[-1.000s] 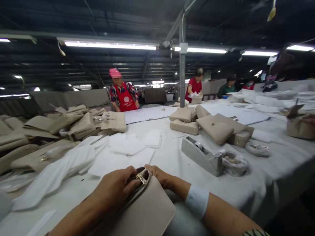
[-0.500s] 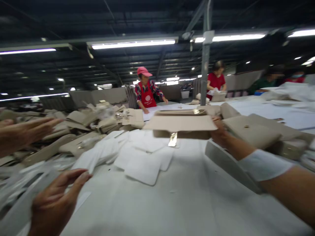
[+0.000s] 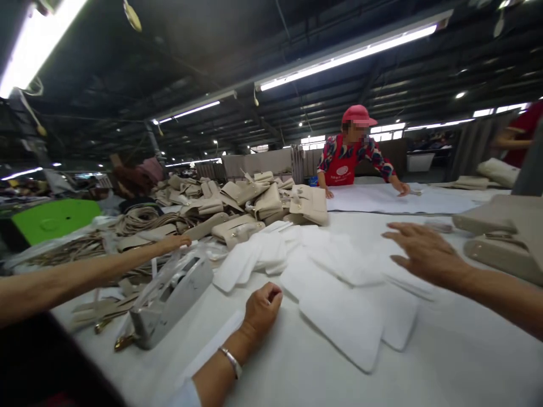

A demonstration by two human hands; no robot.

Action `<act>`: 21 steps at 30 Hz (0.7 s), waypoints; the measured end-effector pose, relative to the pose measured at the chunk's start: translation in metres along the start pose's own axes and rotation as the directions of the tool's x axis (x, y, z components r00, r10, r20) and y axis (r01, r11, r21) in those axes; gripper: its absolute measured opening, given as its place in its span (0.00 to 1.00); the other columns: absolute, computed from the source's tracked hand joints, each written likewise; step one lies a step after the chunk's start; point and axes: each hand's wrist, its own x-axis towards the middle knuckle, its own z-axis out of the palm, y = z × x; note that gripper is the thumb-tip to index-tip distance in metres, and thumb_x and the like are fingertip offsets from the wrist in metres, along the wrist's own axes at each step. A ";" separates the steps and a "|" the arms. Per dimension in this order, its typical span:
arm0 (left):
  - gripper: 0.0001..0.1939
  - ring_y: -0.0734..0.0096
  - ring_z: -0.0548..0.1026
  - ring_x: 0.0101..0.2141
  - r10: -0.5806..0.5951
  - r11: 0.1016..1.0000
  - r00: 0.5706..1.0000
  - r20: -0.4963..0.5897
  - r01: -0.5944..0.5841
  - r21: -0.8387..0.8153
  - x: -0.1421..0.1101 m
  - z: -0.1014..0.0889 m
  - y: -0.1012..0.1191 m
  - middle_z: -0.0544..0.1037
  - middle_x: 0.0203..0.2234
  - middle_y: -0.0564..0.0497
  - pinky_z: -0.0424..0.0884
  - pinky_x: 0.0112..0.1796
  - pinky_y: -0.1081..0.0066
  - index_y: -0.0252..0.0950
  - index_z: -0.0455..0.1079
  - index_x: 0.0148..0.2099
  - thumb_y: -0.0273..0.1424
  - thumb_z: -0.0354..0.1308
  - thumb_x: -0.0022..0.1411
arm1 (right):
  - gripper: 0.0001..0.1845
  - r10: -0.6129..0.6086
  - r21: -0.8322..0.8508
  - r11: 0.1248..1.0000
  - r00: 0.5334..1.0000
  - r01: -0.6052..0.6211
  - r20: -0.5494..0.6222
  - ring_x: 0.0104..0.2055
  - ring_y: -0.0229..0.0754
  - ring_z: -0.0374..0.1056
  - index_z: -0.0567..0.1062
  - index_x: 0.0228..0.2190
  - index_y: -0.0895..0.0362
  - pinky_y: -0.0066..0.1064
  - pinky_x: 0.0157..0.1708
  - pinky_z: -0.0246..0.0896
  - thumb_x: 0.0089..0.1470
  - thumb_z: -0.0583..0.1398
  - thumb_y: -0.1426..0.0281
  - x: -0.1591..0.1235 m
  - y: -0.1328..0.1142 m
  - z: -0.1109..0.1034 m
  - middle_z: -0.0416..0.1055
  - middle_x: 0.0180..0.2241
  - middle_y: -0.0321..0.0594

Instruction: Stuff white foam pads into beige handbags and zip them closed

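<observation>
- Change: bag in right hand half a second ago, none in either hand now; view swings left. So bag handling is paused, both hands free.
- Left hand (image 3: pixel 259 311): bracelet on wrist, fingers loosely curled, nothing visible inside; low over desk (image 3: pixel 305 379), just left of white sheets (image 3: pixel 341 322).
- Right hand (image 3: pixel 428 254): open, fingers spread, empty, above sheets' right side.
- Beige bags (image 3: pixel 487 254) far right; released one probably there, can't tell which.
- More in bag pile (image 3: pixel 271 203), far centre.
- Left: tape dispenser (image 3: pixel 173 308); apparently co-worker's hand (image 3: pixel 176 243) just beyond, contact unclear.
</observation>
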 end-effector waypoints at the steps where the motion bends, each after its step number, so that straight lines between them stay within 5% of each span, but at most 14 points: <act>1: 0.07 0.71 0.70 0.28 -0.037 0.999 0.999 0.011 0.037 -0.012 -0.001 0.001 -0.007 0.73 0.25 0.53 0.65 0.33 0.71 0.36 0.68 0.32 0.31 0.50 0.58 | 0.23 -0.054 -0.035 0.998 0.995 0.057 0.080 0.58 0.60 0.55 0.75 0.44 0.51 0.52 0.57 0.48 0.43 0.60 0.64 0.010 -0.021 0.019 0.62 0.56 0.47; 6: 0.05 0.68 0.70 0.32 -0.062 0.998 0.993 0.097 0.060 0.030 -0.001 0.001 -0.028 0.74 0.27 0.52 0.64 0.36 0.69 0.37 0.69 0.32 0.28 0.52 0.54 | 0.19 -0.269 0.151 0.960 0.923 0.234 0.276 0.55 0.49 0.60 0.73 0.45 0.54 0.41 0.54 0.55 0.51 0.57 0.64 0.089 -0.172 0.101 0.66 0.53 0.43; 11: 0.09 0.59 0.69 0.38 0.050 0.984 0.965 0.257 -0.092 0.155 0.000 -0.001 -0.033 0.75 0.33 0.45 0.64 0.41 0.60 0.37 0.70 0.37 0.31 0.52 0.54 | 0.19 -0.269 0.196 0.956 0.922 0.220 0.278 0.52 0.47 0.61 0.71 0.49 0.55 0.36 0.52 0.56 0.55 0.54 0.71 0.180 -0.294 0.174 0.66 0.52 0.43; 16: 0.14 0.53 0.69 0.41 0.101 0.966 0.911 0.401 -0.186 0.181 0.001 -0.001 -0.034 0.75 0.37 0.38 0.61 0.46 0.52 0.33 0.71 0.41 0.32 0.51 0.55 | 0.31 -0.244 0.219 0.957 0.938 0.192 0.245 0.62 0.55 0.44 0.64 0.55 0.55 0.50 0.58 0.43 0.48 0.56 0.80 0.243 -0.348 0.252 0.49 0.63 0.45; 21: 0.17 0.54 0.69 0.40 0.075 0.960 0.904 0.422 -0.180 0.214 0.004 0.002 -0.031 0.76 0.38 0.37 0.62 0.43 0.53 0.37 0.71 0.42 0.38 0.57 0.51 | 0.12 -0.056 0.347 0.936 0.944 -0.064 0.326 0.53 0.56 0.59 0.76 0.36 0.63 0.47 0.52 0.53 0.45 0.61 0.76 0.277 -0.364 0.299 0.70 0.44 0.56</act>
